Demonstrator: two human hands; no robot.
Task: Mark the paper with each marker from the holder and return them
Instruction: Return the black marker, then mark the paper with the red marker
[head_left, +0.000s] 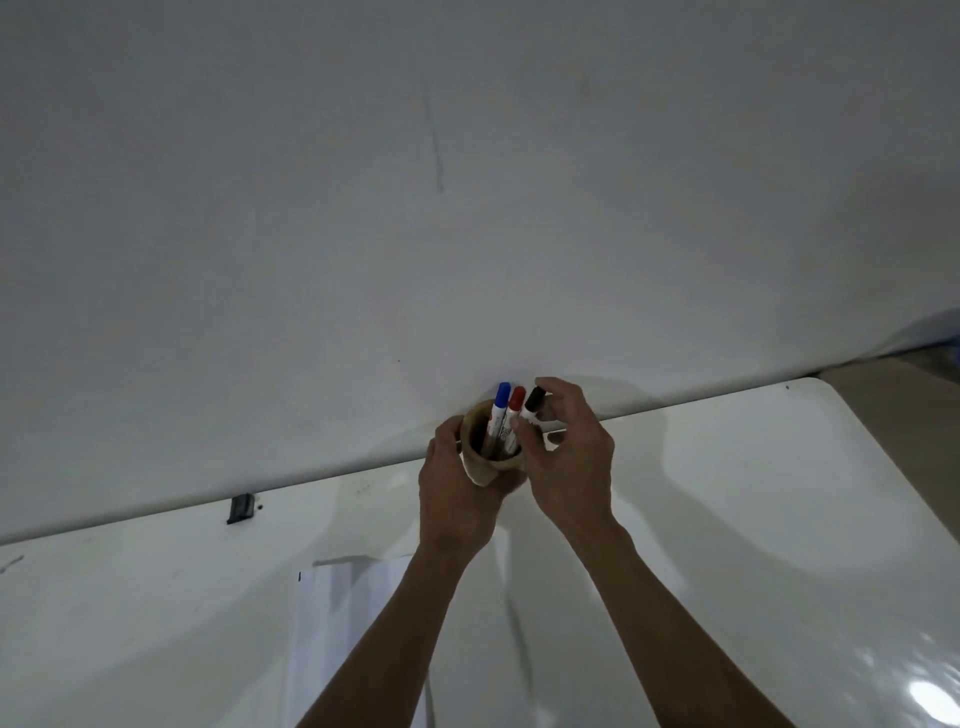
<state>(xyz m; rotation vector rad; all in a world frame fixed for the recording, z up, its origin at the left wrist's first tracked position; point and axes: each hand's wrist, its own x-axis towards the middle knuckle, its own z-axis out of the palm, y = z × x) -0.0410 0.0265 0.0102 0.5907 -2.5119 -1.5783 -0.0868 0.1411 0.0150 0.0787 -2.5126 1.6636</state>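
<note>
Three capped markers, blue (502, 395), red (517, 398) and black (533, 400), stand in a round tan cup (480, 470) at the glossy white table's (753, 493) far edge. Left hand (457, 493) wraps the cup; right hand (569, 457) pinches the black marker. Flat white paper (337, 623) lies near the front edge.

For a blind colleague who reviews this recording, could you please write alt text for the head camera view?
Two bare hands work at a tan holder on a white table: the left hand grips the holder, and the right hand pinches the black marker. The blue marker and red marker stand inside. White paper lies nearer, beside the left forearm.
</note>
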